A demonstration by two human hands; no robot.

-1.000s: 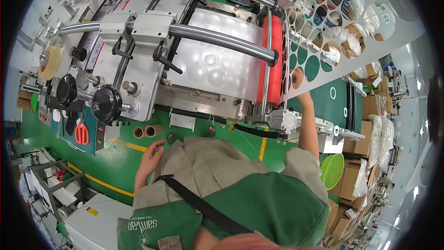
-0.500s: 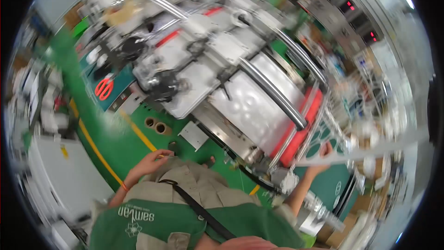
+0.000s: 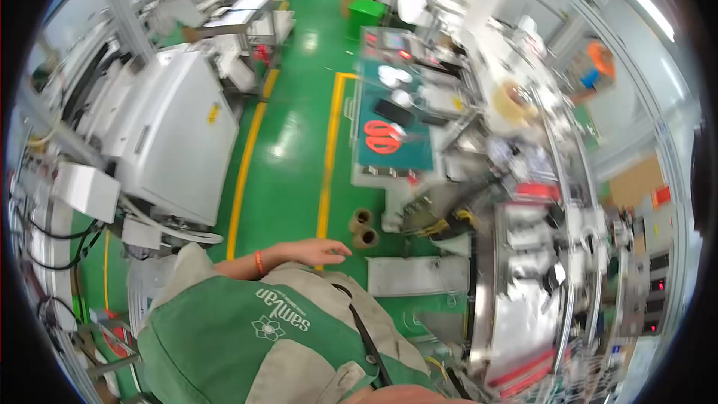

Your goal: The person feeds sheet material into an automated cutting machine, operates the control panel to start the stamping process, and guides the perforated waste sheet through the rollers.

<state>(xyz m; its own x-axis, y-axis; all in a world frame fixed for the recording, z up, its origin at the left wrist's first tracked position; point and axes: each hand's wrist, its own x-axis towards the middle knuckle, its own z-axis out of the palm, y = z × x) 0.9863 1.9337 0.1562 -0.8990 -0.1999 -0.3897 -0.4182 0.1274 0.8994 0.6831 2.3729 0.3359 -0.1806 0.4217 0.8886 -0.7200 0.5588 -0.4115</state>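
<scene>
"Listing left grip (image 3: 321, 251): state?"
"Fingers loosely open, empty."
"Cardboard tubes (image 3: 366, 238)?"
"Two, floor (image 3: 292, 187), apart from it, two o'clock."
"Red-handled scissors (image 3: 383, 137)?"
"Worktop (image 3: 372, 179), one o'clock."
"Right grip?"
"Out of view; state cannot be told."

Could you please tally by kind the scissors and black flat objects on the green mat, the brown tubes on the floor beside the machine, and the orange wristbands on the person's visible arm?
Scissors: 1
Black flat object: 1
Brown tubes: 2
Orange wristband: 1
Total: 5
</scene>
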